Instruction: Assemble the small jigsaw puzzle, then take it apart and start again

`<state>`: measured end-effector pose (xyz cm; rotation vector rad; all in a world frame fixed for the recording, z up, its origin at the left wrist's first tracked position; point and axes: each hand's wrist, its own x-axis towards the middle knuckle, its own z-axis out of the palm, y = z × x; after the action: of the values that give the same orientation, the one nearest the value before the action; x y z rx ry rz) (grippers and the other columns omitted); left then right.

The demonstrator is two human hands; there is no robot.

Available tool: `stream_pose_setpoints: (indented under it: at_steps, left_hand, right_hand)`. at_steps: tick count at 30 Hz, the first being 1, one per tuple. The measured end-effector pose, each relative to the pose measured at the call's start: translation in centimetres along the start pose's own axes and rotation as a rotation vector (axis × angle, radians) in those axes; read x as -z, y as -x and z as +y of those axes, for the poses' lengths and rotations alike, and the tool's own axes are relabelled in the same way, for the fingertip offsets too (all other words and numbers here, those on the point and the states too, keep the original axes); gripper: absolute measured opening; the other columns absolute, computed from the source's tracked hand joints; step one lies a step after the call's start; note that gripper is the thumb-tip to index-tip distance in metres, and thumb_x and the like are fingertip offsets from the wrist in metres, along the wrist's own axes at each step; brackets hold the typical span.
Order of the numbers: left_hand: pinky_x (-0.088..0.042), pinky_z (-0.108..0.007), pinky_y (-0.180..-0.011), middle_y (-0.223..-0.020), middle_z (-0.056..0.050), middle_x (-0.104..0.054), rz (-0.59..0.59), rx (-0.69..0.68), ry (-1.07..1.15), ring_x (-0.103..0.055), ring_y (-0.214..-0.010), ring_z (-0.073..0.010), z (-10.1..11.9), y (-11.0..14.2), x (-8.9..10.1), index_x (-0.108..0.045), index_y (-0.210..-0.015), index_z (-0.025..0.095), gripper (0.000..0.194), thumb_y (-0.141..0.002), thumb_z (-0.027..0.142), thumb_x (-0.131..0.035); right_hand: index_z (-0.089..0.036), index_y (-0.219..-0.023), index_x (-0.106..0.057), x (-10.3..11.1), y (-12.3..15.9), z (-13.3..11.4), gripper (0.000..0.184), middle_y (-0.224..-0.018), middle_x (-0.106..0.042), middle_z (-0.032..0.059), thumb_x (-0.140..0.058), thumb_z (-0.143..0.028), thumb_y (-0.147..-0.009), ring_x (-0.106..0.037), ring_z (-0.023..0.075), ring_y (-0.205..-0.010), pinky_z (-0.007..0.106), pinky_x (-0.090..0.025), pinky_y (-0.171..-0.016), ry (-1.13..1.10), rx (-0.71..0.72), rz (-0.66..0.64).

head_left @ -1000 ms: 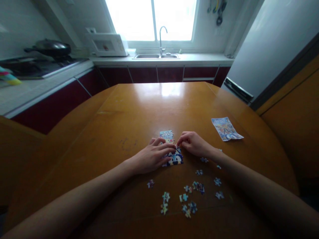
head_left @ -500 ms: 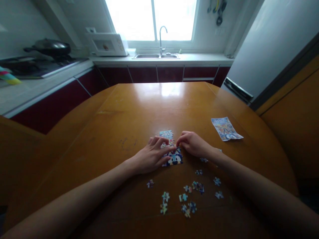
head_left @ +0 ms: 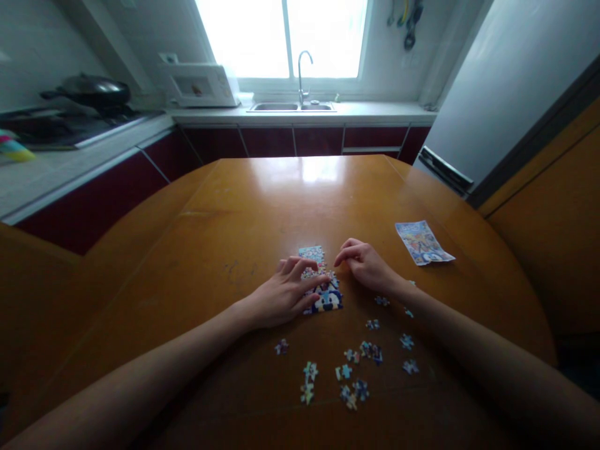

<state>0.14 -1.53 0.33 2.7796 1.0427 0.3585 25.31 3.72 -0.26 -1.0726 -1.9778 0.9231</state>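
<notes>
A partly assembled jigsaw puzzle (head_left: 328, 301) lies flat on the wooden table, with a dark-blue cartoon face at its near end. My left hand (head_left: 284, 297) rests on its left side, fingers spread over the pieces and covering part of the picture. Just off the puzzle's right edge is my right hand (head_left: 365, 265), its fingers loosely bent and nothing visible in them. Nearer to me lie several loose puzzle pieces, among them a single piece (head_left: 282, 347), a joined pair (head_left: 309, 381) and a small cluster (head_left: 372, 352). More pieces (head_left: 407, 341) are beside my right forearm.
A creased printed picture sheet (head_left: 424, 242) lies at the right of the wooden table (head_left: 262, 219). Beyond stand a counter with a sink (head_left: 276, 107), a microwave (head_left: 201, 85) and a pan (head_left: 94, 90) on the stove. A fridge (head_left: 510, 81) is at the right.
My right hand has drawn back slightly from the puzzle's right edge and its fingers have loosened. My left hand keeps its place on the puzzle. The view has shifted slightly.
</notes>
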Motion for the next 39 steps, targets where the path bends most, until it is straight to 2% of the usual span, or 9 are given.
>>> stream_pose_setpoints:
  at_steps: [4, 11, 19, 27, 35, 39]
  left_hand:
    - [-0.037, -0.054, -0.109, -0.134, -0.008, -0.043, 0.016, -0.003, 0.021, -0.036, -0.123, -0.0309, -0.1, 0.0, 0.0, -0.052, -0.140, 0.037, 0.038, -0.102, 0.040, -0.047]
    - [-0.037, -0.053, -0.110, -0.133, -0.008, -0.044, 0.040, -0.003, 0.065, -0.037, -0.122, -0.0302, -0.2, 0.0, 0.0, -0.052, -0.140, 0.036, 0.039, -0.102, 0.040, -0.047]
    - [-0.037, -0.056, -0.110, -0.135, -0.008, -0.043, 0.022, 0.008, 0.040, -0.036, -0.125, -0.0311, -0.3, -0.1, -0.3, -0.052, -0.140, 0.039, 0.038, -0.102, 0.040, -0.047]
    - [-0.031, -0.059, -0.114, -0.147, -0.007, -0.038, 0.030, -0.013, 0.020, -0.031, -0.132, -0.0332, -0.4, 0.0, -0.6, -0.046, -0.146, 0.038, 0.044, -0.101, 0.040, -0.048]
    - [-0.034, -0.055, -0.112, -0.147, -0.007, -0.037, 0.028, -0.001, 0.015, -0.031, -0.131, -0.0317, -0.3, 0.1, -0.2, -0.050, -0.141, 0.036, 0.039, -0.102, 0.037, -0.048]
    - [-0.034, -0.053, -0.113, -0.144, -0.006, -0.040, 0.064, 0.022, 0.048, -0.034, -0.129, -0.0297, -0.2, 0.1, -0.1, -0.052, -0.137, 0.034, 0.035, -0.102, 0.033, -0.046]
  right_hand:
    - [-0.021, -0.073, -0.076, -0.7, 0.6, -0.5, 0.030, -0.089, -0.058, 0.0035, -0.054, -0.002, -0.079, -0.058, 0.0152, -0.083, 0.028, -0.047, -0.080, 0.098, 0.064, -0.100]
    - [-0.023, -0.077, -0.077, -0.6, 0.7, -1.0, 0.030, -0.095, -0.060, 0.0037, -0.055, -0.003, -0.083, -0.058, 0.0153, -0.083, 0.028, -0.047, -0.080, 0.270, 0.064, -0.154]
    - [-0.023, -0.079, -0.076, -0.6, 0.6, -1.3, 0.030, -0.096, -0.062, 0.0041, -0.054, -0.004, -0.084, -0.059, 0.0159, -0.083, 0.028, -0.045, -0.080, 0.305, 0.039, -0.182]
    - [-0.022, -0.079, -0.074, -1.1, 0.7, -1.4, 0.028, -0.095, -0.063, 0.0036, -0.053, -0.004, -0.085, -0.060, 0.0155, -0.081, 0.027, -0.045, -0.077, 0.324, 0.036, -0.145]
    - [-0.022, -0.078, -0.074, -1.0, 0.6, -1.4, 0.029, -0.095, -0.062, 0.0042, -0.052, -0.004, -0.086, -0.059, 0.0151, -0.081, 0.027, -0.045, -0.078, 0.311, 0.024, -0.151]
    - [-0.021, -0.076, -0.074, -0.9, 0.5, -1.4, 0.031, -0.094, -0.062, 0.0039, -0.051, -0.002, -0.084, -0.059, 0.0148, -0.081, 0.027, -0.045, -0.078, 0.297, 0.017, -0.159]
